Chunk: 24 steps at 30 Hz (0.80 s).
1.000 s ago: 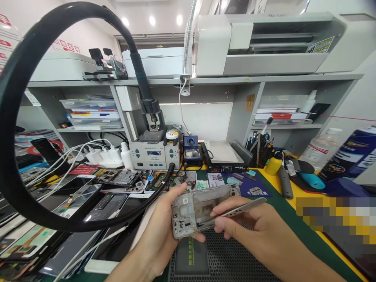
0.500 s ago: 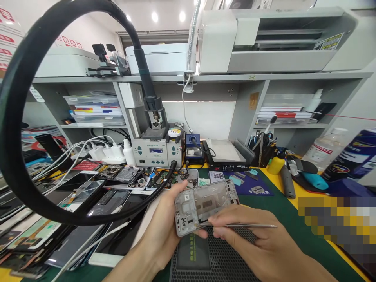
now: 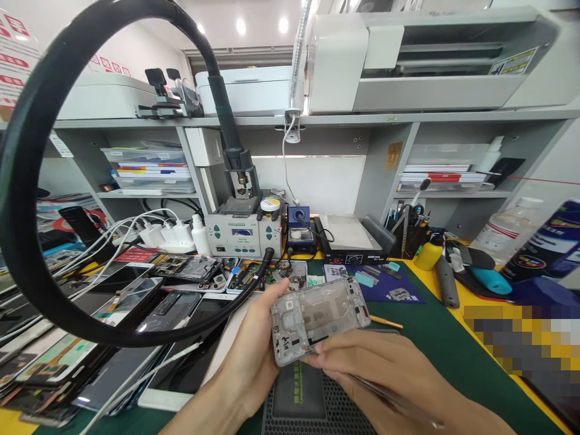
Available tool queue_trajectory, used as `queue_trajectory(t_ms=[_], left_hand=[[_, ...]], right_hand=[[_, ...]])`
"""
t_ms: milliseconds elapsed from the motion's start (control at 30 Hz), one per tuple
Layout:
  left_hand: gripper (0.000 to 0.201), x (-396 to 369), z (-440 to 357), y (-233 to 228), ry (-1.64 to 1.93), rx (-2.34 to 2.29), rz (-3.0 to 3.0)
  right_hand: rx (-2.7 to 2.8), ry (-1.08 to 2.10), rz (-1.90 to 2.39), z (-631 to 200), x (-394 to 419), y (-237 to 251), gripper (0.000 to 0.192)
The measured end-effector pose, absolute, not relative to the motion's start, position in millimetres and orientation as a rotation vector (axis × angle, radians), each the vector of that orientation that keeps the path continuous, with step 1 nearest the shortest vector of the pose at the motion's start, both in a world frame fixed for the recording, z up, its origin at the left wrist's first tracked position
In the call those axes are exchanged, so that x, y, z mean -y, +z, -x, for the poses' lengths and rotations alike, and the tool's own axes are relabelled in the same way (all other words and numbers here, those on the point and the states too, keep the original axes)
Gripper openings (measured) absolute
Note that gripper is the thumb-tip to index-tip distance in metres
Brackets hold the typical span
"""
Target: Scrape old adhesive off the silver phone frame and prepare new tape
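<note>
Above the green surface (image 3: 457, 362), our left hand (image 3: 254, 344) grips the phone frame (image 3: 322, 317); our right hand (image 3: 385, 374) pinches the tweezers (image 3: 394, 397), whose rear end has swung downward, seemingly giving us a new angle on the phone frame's lower edge.

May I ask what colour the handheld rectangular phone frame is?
The phone frame is mostly grey; best view: head.

I'm standing in a phone repair workshop: opened phones (image 3: 194, 270) are crowding the green worktop (image 3: 444, 350), rework station (image 3: 233, 235) sitting behind
</note>
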<state>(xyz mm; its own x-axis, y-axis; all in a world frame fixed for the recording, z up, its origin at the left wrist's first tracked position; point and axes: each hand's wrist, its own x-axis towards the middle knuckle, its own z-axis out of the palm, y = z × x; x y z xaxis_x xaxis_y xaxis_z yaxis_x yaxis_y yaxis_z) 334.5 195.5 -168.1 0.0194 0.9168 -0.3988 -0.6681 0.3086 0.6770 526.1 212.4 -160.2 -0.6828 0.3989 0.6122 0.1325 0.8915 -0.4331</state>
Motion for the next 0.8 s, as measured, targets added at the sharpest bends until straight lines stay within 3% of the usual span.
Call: queue_trajectory(t_ms=[200,800], left_hand=[[0.041,-196,-335,-167,1.235,-0.916,-0.362],[0.037,-195,-334,-169,1.287,-0.917,-0.435]], right_hand=[[2.355,0.361,0.286,-526,-218,-172,0.026],[2.414,0.366,0.483,-521,-211,-162,0.030]])
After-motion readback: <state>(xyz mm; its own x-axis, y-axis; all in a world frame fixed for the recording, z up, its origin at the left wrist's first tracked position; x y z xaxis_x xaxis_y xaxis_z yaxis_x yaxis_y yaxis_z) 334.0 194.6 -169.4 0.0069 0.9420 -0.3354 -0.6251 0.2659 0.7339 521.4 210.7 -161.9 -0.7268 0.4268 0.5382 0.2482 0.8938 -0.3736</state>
